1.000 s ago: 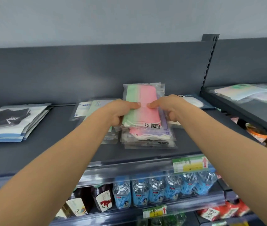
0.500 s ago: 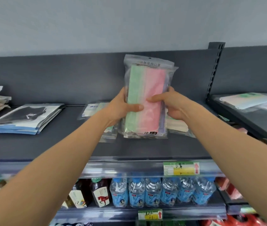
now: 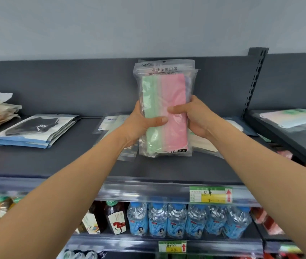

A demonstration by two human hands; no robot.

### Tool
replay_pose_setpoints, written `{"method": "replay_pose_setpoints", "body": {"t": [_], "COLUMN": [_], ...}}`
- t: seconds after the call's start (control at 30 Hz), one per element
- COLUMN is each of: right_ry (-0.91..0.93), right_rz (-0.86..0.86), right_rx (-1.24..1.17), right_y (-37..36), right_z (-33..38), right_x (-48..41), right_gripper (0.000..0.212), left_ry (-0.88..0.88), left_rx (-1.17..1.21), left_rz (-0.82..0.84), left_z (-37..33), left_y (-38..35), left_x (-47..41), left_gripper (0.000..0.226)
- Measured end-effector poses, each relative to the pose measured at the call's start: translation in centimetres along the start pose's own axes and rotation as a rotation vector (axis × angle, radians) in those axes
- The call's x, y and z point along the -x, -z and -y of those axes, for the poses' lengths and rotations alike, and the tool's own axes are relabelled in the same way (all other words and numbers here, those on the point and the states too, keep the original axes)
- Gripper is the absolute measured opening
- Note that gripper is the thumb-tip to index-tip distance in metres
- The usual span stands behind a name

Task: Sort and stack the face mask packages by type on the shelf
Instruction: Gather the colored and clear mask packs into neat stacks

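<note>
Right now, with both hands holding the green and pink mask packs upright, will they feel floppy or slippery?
Probably floppy: the mask packs are thin clear bags of soft folded masks, and the left hand and right hand crease them. Likely slippery: glossy film, several bags held together.

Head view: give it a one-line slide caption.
Left hand and right hand hold green-and-pink mask packs upright at the grey shelf.

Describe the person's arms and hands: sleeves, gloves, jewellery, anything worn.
The left forearm and right forearm are bare as far up as the view reaches: no sleeve shows. The left hand and right hand wear no gloves, and no watch, bracelet or ring is visible. The thumbnails that show look short and unpainted.
</note>
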State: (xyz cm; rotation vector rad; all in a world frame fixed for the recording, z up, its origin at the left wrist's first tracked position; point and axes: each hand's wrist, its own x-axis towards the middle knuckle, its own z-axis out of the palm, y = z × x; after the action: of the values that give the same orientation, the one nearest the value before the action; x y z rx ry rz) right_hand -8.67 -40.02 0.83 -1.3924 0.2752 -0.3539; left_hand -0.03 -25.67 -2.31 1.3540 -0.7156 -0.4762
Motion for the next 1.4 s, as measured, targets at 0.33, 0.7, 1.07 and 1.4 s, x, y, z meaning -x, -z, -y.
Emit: {"method": "replay_pose_setpoints", "body": {"t": [0.33, 0.7, 1.07, 1.4], "right_ry": [0.007, -0.061, -0.413, -0.149], "right_rz": [0.027, 0.272, 0.110, 0.232], "right_rx": [0.112, 1.402, 1.745, 1.677], "right_y": [-9.9, -17.2, -13.3, -15.9], "right_z": [-1.0, -5.5, -3.7, -6.6], "right_x": [-3.2, -5.2, -3.1, -6.8], "right_gripper": [0.048, 0.069, 0.054, 0.047], "left_ry": [0.049, 0.438, 0.534, 0.514], "left_rx": [-0.082, -0.280, -0.291, -0.283], "left_rz": [-0.231, -0.199, -0.134, -0.187], "left_z": [-4.2, -4.4, -2.5, -2.7], "left_y": [11.6, 23.5, 21.4, 22.0], "left_x": [2.4, 4.1, 1.5, 2.3], "left_gripper": [0.048, 0.037, 0.037, 0.027]}}
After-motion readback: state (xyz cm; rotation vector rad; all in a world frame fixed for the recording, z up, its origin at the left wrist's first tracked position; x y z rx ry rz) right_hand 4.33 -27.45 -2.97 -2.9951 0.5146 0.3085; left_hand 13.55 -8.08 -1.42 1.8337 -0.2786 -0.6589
